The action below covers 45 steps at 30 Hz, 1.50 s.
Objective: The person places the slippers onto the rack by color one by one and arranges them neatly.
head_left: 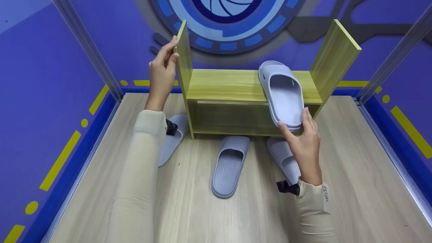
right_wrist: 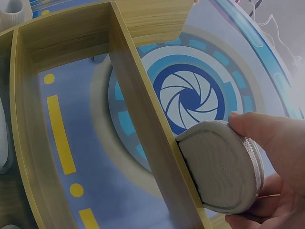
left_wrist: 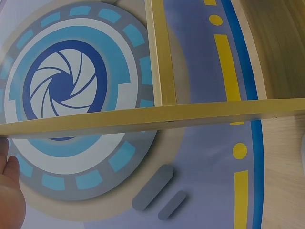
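My right hand (head_left: 307,141) grips a grey slipper (head_left: 287,98) by its heel end, thumb on one side and fingers on the other. The toe of that slipper points away, over the upper board of a small wooden shoe rack (head_left: 222,84). In the right wrist view the slipper's sole (right_wrist: 219,167) overlaps the board's front edge. My left hand (head_left: 162,72) touches the outer side of the rack's left panel (head_left: 184,54) near its top. Only a few left fingers (left_wrist: 12,176) show in the left wrist view, under the panel's edge.
Three more grey slippers lie on the wooden floor: one in the middle (head_left: 227,168), one behind my left wrist (head_left: 175,141), one partly hidden by my right hand (head_left: 285,157). Blue printed walls (head_left: 50,84) stand at the back and both sides.
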Available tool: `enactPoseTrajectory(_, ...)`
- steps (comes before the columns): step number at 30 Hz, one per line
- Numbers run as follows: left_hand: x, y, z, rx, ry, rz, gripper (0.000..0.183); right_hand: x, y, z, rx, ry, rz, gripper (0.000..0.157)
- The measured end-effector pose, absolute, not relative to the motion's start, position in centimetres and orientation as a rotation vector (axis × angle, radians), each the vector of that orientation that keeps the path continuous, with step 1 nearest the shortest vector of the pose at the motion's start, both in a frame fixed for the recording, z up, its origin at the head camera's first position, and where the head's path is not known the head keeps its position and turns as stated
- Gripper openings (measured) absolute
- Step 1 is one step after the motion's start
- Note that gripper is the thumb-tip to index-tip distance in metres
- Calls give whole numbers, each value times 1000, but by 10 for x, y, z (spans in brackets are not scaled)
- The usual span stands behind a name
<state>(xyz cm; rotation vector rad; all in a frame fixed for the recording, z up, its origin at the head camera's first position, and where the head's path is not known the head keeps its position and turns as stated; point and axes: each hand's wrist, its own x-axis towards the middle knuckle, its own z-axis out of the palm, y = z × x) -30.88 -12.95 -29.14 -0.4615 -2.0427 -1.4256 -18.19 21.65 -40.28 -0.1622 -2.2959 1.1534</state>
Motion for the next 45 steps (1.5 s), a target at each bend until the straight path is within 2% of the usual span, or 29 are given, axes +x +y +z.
enactPoseTrajectory(5, -299, -126, -285, -466, -2044, -1430, 36, -186, 215, -403, -161, -2302, 1150, 82)
enactPoseTrajectory(21, -305, -126, -290, -484, -2022, -1435, 36, -197, 214, -402, -153, -2325, 1157, 84)
enactPoseTrajectory(31, -292, -123, -281, -480, -2030, -1426, 35, -206, 211, -403, -116, -2296, 1130, 84)
enactPoseTrajectory(40, -317, -130, -299, -515, -1974, -1387, 35, -213, 208, -402, -115, -2293, 1117, 84)
enactPoseTrajectory(45, -319, -131, -301, -534, -1956, -1393, 35, -216, 207, -401, -108, -2282, 1106, 85)
